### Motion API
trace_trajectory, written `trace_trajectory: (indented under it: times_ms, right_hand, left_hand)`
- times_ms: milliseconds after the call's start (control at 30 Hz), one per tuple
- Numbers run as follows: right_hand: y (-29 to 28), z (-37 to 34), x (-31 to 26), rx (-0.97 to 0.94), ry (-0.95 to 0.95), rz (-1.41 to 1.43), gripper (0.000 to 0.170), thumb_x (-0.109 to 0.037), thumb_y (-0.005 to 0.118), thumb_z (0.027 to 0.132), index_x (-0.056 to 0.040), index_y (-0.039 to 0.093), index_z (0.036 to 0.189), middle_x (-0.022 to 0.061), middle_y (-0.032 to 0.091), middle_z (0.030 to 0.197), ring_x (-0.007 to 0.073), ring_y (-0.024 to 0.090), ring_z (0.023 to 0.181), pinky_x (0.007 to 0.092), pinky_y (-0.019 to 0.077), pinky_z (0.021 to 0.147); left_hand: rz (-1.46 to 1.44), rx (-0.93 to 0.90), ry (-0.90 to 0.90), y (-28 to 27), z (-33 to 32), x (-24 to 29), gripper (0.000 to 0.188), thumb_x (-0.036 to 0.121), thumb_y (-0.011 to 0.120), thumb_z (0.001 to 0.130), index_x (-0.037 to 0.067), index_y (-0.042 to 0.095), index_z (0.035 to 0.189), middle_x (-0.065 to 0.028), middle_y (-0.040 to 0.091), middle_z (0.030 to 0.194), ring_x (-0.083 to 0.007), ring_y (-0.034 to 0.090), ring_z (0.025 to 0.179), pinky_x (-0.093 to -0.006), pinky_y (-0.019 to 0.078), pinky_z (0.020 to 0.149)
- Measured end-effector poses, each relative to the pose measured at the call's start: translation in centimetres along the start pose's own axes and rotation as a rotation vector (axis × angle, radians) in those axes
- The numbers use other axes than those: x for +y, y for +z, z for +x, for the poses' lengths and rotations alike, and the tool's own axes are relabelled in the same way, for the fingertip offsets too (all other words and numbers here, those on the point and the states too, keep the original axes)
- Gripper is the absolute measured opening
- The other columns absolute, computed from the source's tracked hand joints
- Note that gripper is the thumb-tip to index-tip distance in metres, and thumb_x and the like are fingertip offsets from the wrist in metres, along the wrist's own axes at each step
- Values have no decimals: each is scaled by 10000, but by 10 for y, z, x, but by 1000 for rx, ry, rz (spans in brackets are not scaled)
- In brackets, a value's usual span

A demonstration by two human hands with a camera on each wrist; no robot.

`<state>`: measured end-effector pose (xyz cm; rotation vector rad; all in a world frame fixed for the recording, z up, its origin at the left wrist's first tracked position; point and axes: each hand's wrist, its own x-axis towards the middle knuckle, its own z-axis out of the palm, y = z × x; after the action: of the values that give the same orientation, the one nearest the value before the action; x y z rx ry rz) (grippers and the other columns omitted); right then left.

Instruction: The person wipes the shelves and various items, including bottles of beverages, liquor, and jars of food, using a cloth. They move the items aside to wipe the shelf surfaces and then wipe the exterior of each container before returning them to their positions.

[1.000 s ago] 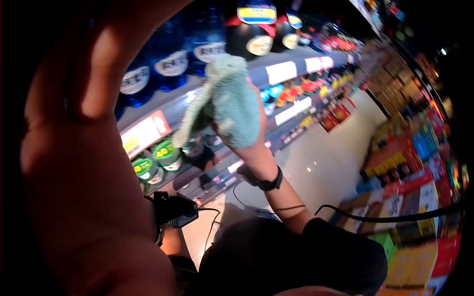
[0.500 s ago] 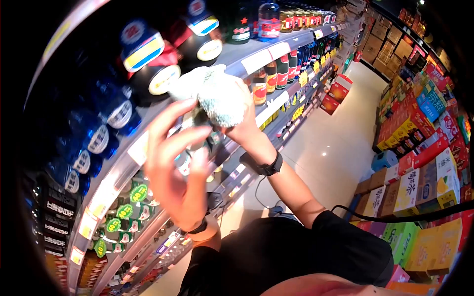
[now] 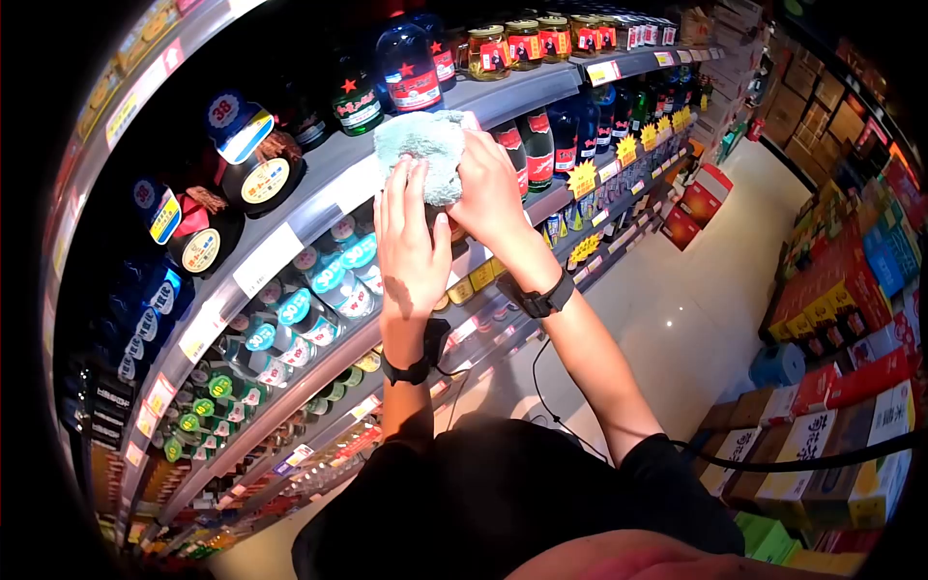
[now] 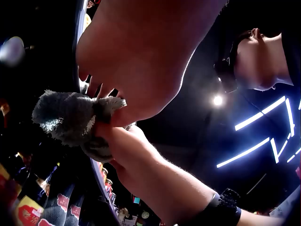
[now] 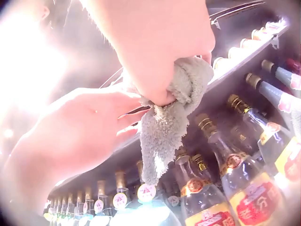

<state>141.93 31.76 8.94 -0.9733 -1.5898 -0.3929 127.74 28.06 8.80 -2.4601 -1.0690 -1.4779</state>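
Observation:
A pale green cloth (image 3: 422, 155) is bunched up against the front edge of the upper shelf (image 3: 343, 186) in the head view. My right hand (image 3: 490, 188) grips its right side, with fingers curled into the fabric. My left hand (image 3: 414, 246) lies just below, fingers extended and their tips touching the cloth. In the right wrist view the cloth (image 5: 162, 136) hangs down from the gripping right hand (image 5: 162, 52), and the left hand (image 5: 82, 127) reaches in from the left with its fingers at the cloth. The left wrist view shows the cloth (image 4: 66, 117) between both hands.
Blue bottles (image 3: 408, 68) and lidded jars (image 3: 522, 43) stand on the upper shelf above the hands. Round dark bottles (image 3: 259, 182) are to the left. Blue-topped bottles (image 3: 338, 285) fill the shelf below. Stacked cartons (image 3: 822, 435) line the aisle floor's right side.
The left hand has moved from beside the cloth, fingers spread, to touching it. The head view has shifted along the shelves, with more bottles and jars in sight. The right hand still grips the cloth.

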Motion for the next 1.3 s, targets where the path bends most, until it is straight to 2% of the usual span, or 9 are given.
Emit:
trace_trajectory:
  times_ms: [267,300,567,700,867,967,1133,1167,1300]
  right_hand:
    - [-34,-1,62,-19,68,46,420,-72,724,736,-59,680,1154,144,668,1148,359,595,1123,440,469,958]
    - [-39,0,70,-28,75,48,416,-79,726,740,-58,681,1154,143,668,1147,357,596,1122,439,469,954]
    - [-88,11,147,-106,-15,-43,398,-76,711,728,-21,670,1120,165,654,1159,366,593,1124,450,473,937]
    - [-127,36,189,-129,-69,-77,397,-115,720,714,-12,667,1095,181,657,1157,381,599,1120,453,479,939]
    - [-157,44,258,-44,-16,-112,448,-179,722,715,-2,666,1122,169,656,1201,379,601,1126,442,476,925]
    - [-166,45,297,-68,3,-61,448,-198,712,734,-2,664,1133,170,658,1193,376,605,1121,437,486,919]
    - [-172,51,335,-83,172,-72,413,-145,701,760,24,654,1133,199,648,1179,381,601,1127,431,483,970]
    - [-174,54,341,-81,174,-87,409,-127,700,758,25,654,1135,199,648,1180,374,603,1128,424,487,969]
    - [-184,61,366,-61,184,-33,400,-100,729,743,20,662,1118,185,647,1181,375,612,1117,429,490,961]
  left_hand:
    - [-215,155,-8,86,18,36,580,-9,522,820,-75,447,1392,-318,447,1397,-499,445,1304,-519,353,1113]
    - [-224,172,-22,98,20,42,593,-66,488,808,-92,427,1397,-293,435,1436,-445,429,1353,-465,316,1159]
    - [-616,462,-63,231,42,63,557,205,457,949,-70,382,1428,-268,369,1514,-377,388,1402,-508,252,1184]
    - [-987,600,-29,287,78,95,477,226,492,1014,-59,431,1392,-330,370,1487,-438,452,1330,-526,338,1118]
    - [-1052,494,7,345,111,116,435,117,458,905,-52,538,1297,-355,422,1434,-472,457,1314,-550,344,1119]
    - [-1010,536,107,386,128,120,443,112,449,900,-54,525,1304,-355,418,1429,-483,447,1320,-553,345,1120]
    - [-1002,417,9,420,151,128,432,121,401,900,-45,525,1278,-364,413,1406,-475,472,1279,-570,342,1113]
    - [-956,326,36,417,157,125,427,116,399,905,-27,530,1285,-356,414,1413,-473,472,1285,-574,330,1121]
    - [-999,394,112,453,170,127,447,167,442,938,52,459,1370,-326,333,1502,-439,421,1352,-562,327,1121]
